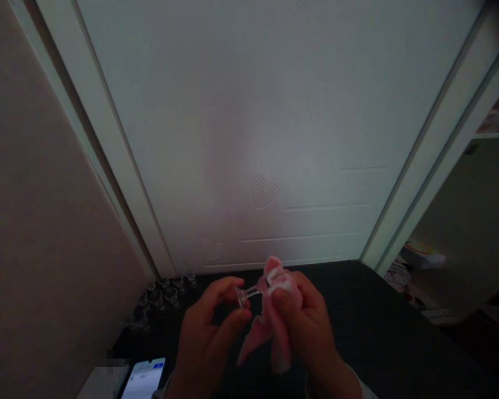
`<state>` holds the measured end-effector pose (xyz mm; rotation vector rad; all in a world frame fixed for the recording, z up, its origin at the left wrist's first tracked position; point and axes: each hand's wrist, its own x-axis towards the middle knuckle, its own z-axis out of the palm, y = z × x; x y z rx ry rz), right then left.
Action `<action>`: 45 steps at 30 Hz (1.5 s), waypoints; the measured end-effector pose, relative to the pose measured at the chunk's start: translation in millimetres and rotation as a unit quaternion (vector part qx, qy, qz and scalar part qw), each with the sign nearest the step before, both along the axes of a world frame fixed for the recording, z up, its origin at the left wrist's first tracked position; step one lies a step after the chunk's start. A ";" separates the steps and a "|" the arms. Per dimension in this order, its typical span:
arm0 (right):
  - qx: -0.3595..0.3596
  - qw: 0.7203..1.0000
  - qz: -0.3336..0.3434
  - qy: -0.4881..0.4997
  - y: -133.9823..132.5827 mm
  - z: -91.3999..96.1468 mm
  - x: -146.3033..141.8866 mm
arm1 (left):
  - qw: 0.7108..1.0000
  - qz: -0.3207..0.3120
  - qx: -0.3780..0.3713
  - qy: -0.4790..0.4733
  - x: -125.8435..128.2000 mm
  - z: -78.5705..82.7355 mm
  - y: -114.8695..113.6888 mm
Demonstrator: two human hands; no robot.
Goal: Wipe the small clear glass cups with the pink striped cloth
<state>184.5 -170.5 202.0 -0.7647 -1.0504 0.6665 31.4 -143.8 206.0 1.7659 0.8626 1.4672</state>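
Note:
Between my two hands is a small clear stemmed glass (pixel 253 290), held on its side above the dark table. My left hand (pixel 210 327) pinches the round foot of the glass between thumb and fingers. A pink cloth (pixel 270 327) is wrapped around the bowl end, and my right hand (pixel 310 321) is closed on the cloth there. The cloth hides most of the bowl, and its loose corners hang below my right hand.
Several small clear glasses (pixel 157 299) stand at the table's back left corner, by the wall. A phone (pixel 143 379) with a lit screen lies at the front left. Behind the dark table (pixel 357 316) rises a white panel (pixel 249 111) with heart patterns. Shelves with items are at right.

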 end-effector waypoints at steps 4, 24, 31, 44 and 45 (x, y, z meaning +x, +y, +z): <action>0.010 1.000 0.010 -0.014 -0.8 0.9 -1.5 | 1.000 -0.007 -0.002 -0.001 3.2 4.5 -1.8; 0.032 0.993 0.010 -0.109 -0.1 -1.1 -3.7 | 0.995 -0.006 -0.098 -0.005 8.7 6.8 0.7; -0.020 0.999 -0.027 -0.032 2.7 -4.0 -4.8 | 0.979 -0.082 -0.121 -0.142 7.5 -0.8 0.2; -0.041 0.997 -0.058 -0.025 5.7 -11.3 3.0 | 0.996 -0.059 -0.063 -0.019 3.3 -1.9 3.5; -0.038 0.997 -0.061 -0.035 5.2 -11.6 3.4 | 0.996 -0.058 -0.065 -0.016 3.1 -1.2 3.3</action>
